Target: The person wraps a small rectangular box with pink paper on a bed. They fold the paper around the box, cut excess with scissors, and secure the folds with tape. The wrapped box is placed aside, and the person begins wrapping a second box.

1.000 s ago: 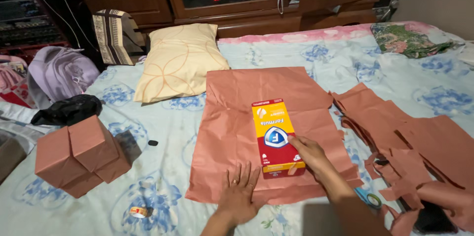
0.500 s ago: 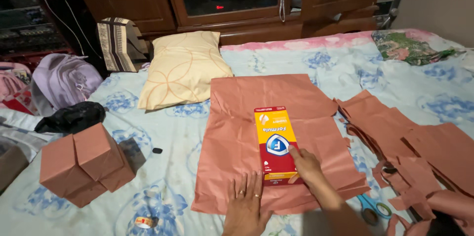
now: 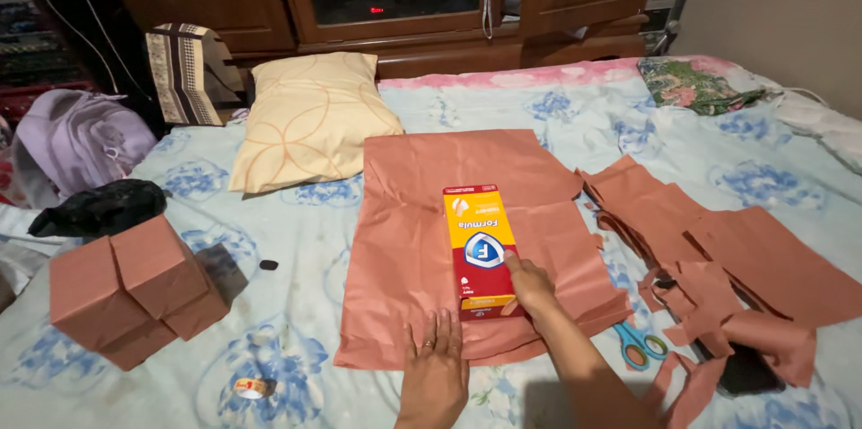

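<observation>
In the head view, a yellow-and-red box (image 3: 481,249) is laid on a brown paper sheet (image 3: 413,214) mid-bed, its long axis running from the near edge toward the pillow (image 3: 310,119). The right hand (image 3: 528,285) is rested on the box's near right corner, fingers together. The left hand (image 3: 435,366) is pressed flat on the sheet's near edge, fingers spread, just left of the box. Scissors (image 3: 636,345) are seen to the right.

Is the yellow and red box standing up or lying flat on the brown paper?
Lying flat. The box rests on its broad face on the spread brown paper sheet, with the right hand on its near corner.
</observation>
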